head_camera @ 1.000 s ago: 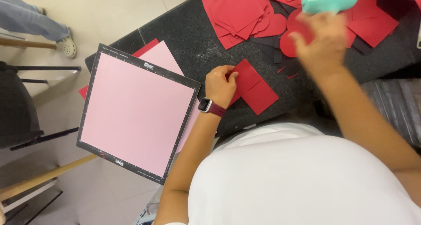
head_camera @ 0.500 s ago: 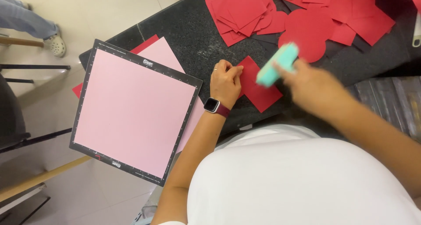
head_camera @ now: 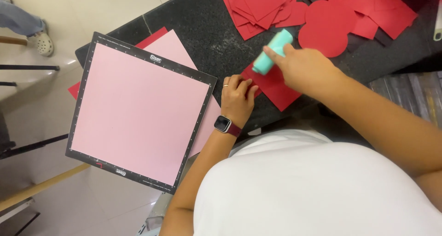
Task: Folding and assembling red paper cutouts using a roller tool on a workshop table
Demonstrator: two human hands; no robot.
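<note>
My left hand (head_camera: 238,98) pinned the red paper square (head_camera: 276,86) near the counter's front edge; my right hand (head_camera: 301,68) gripped the teal scraper (head_camera: 272,52), pressing barely begun.

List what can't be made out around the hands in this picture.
- Teal tool: motion-blurred, head view; its kind is unclear.
- Red paper piece: partly covered by the right hand and left hand.
- Red paper pile: cut off by the top edge.

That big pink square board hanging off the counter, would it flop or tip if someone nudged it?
The pink cutting mat probably stays fairly stiff: it juts past the dark counter without visibly drooping. So much of it overhangs that a push could likely tip it off. It looks thin, so likely light.
</note>
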